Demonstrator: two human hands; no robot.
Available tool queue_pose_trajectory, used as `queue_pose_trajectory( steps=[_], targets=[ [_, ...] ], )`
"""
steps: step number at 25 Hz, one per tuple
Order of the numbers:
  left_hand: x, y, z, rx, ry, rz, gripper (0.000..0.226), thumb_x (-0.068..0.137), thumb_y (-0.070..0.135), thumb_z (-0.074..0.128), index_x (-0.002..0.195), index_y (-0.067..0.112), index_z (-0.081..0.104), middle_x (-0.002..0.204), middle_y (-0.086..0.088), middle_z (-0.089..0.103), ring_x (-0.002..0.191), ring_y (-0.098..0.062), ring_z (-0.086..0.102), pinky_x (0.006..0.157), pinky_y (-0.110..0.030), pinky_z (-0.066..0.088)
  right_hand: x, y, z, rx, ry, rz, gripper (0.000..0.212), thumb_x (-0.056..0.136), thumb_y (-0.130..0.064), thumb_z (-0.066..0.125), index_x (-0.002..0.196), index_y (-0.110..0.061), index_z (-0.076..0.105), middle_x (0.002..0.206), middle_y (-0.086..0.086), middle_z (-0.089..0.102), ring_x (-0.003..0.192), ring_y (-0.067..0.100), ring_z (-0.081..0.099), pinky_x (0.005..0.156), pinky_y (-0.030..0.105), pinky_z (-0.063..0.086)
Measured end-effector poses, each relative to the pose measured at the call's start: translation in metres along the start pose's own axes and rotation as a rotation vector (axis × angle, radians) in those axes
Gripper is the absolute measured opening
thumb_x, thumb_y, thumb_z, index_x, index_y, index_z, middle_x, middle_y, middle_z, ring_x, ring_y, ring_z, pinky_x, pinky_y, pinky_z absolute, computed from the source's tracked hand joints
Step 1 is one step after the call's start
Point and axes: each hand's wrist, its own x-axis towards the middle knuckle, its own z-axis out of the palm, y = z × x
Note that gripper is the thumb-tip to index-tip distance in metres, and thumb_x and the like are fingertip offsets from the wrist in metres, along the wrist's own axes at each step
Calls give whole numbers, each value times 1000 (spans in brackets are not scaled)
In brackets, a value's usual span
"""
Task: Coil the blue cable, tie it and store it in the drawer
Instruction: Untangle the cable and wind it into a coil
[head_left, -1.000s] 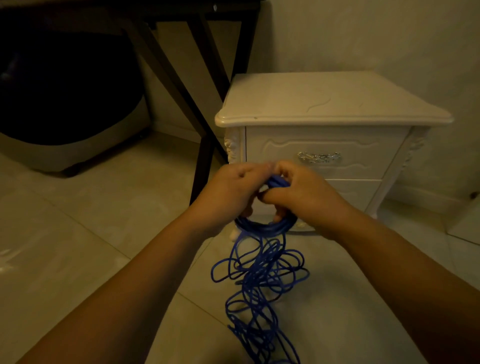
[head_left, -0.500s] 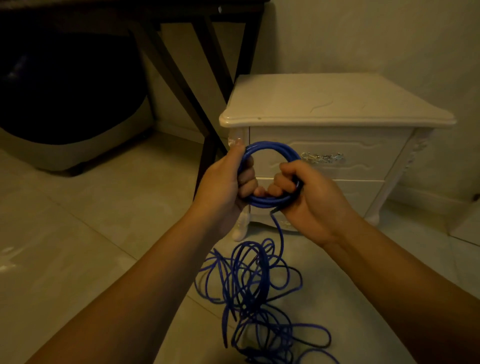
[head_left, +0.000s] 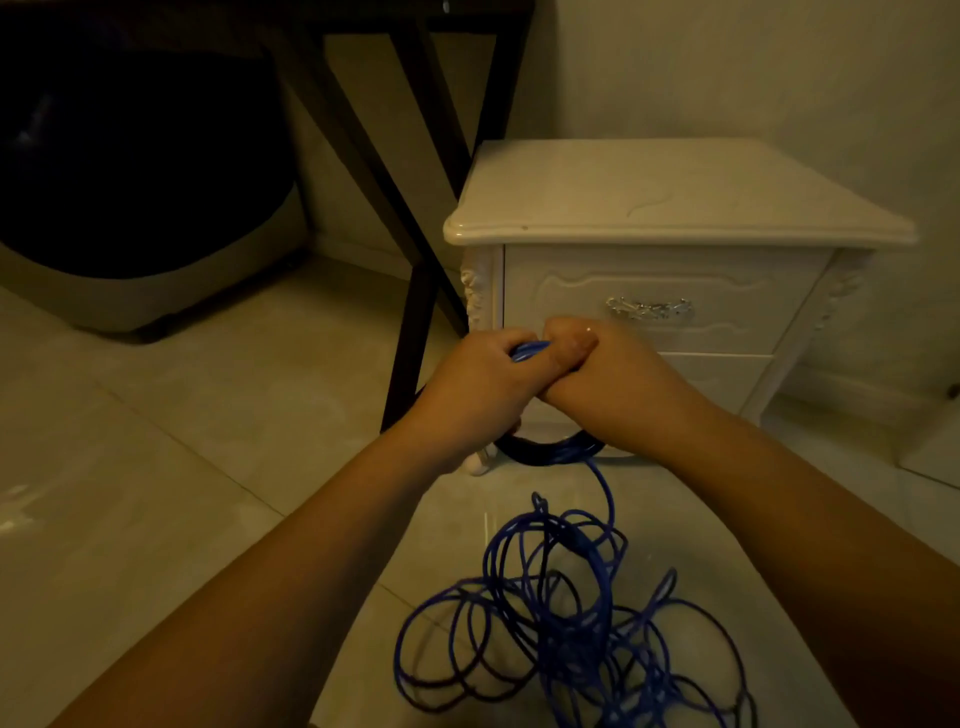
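A long blue cable (head_left: 561, 613) lies in a loose tangle on the tiled floor below my arms. Part of it is wound into a small coil (head_left: 550, 449) that hangs under my hands; one strand runs from the coil down to the tangle. My left hand (head_left: 478, 384) and my right hand (head_left: 608, 379) press together, both closed on the top of the coil, where a bit of blue shows between the fingers. Behind them stands a white nightstand; its top drawer (head_left: 649, 301) with a silver handle is closed.
The white nightstand (head_left: 675, 208) stands against the wall, its lower drawer partly hidden by my right hand. Dark table legs (head_left: 410, 332) rise just left of it. A dark round object with a grey rim (head_left: 145, 218) sits at far left.
Half a second ago the coil stood upright above my hands as an open ring. Now it hangs below them and my hands have closed together on top. The floor tangle has shifted.
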Motion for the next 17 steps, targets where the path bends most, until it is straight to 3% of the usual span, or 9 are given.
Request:
queue_pose_trajectory(
  steps=[2, 3, 6, 8, 10, 12, 14, 17],
  targets=[
    [2, 1, 3, -127, 99, 38, 54, 88, 49, 60, 82, -4, 59, 58, -5, 42, 46, -13, 39, 43, -25, 35, -7, 4, -4, 391, 131, -5, 19, 86, -16, 62, 75, -24, 49, 68, -3, 52, 54, 1, 49, 51, 11, 40],
    [2, 4, 2, -204, 139, 28, 51, 88, 49, 60, 82, -2, 61, 59, -5, 39, 46, -13, 37, 43, -25, 33, -13, 8, -7, 548, 74, 26, 13, 85, -17, 63, 81, -24, 53, 73, -3, 57, 58, 2, 53, 58, 18, 46],
    [-1, 11, -5, -492, 266, -52, 40, 89, 49, 57, 65, 17, 53, 52, 3, 31, 44, -11, 27, 43, -26, 26, -28, 25, 3, 565, -255, 132, 6, 83, -30, 68, 85, -28, 62, 82, -12, 67, 78, 0, 62, 77, 22, 45],
    [-3, 15, -11, -683, 304, -74, 42, 91, 48, 56, 61, 21, 45, 51, 6, 26, 43, -10, 22, 43, -24, 22, -32, 34, 16, 562, -282, 173, 4, 85, -29, 67, 83, -30, 63, 80, -12, 68, 78, 0, 63, 81, 24, 47],
    [-4, 17, -15, -781, 328, -98, 42, 91, 49, 56, 61, 21, 44, 54, 5, 24, 43, -9, 21, 42, -23, 22, -32, 37, 23, 625, -178, 229, 5, 90, -23, 60, 86, -22, 60, 71, -3, 58, 63, 11, 55, 67, 25, 49],
    [-4, 15, -19, -837, 398, -135, 44, 90, 51, 57, 61, 22, 42, 53, 6, 24, 44, -9, 20, 41, -22, 22, -32, 31, 25, 691, -78, 273, 10, 92, -18, 53, 82, -16, 57, 61, -3, 44, 55, 12, 39, 51, 26, 35],
    [-2, 12, -23, -861, 481, -161, 46, 90, 53, 57, 59, 23, 41, 52, 6, 23, 45, -10, 18, 40, -22, 23, -35, 25, 27, 806, -24, 260, 22, 89, -13, 50, 67, -19, 52, 55, -6, 38, 53, 11, 32, 49, 28, 26],
    [0, 8, -22, -836, 558, -174, 47, 90, 54, 57, 59, 22, 42, 47, 8, 26, 41, -9, 21, 38, -22, 24, -44, 12, 26, 815, -19, 170, 34, 88, -13, 51, 57, -27, 48, 47, -10, 43, 47, 6, 36, 52, 24, 32]
  ],
)
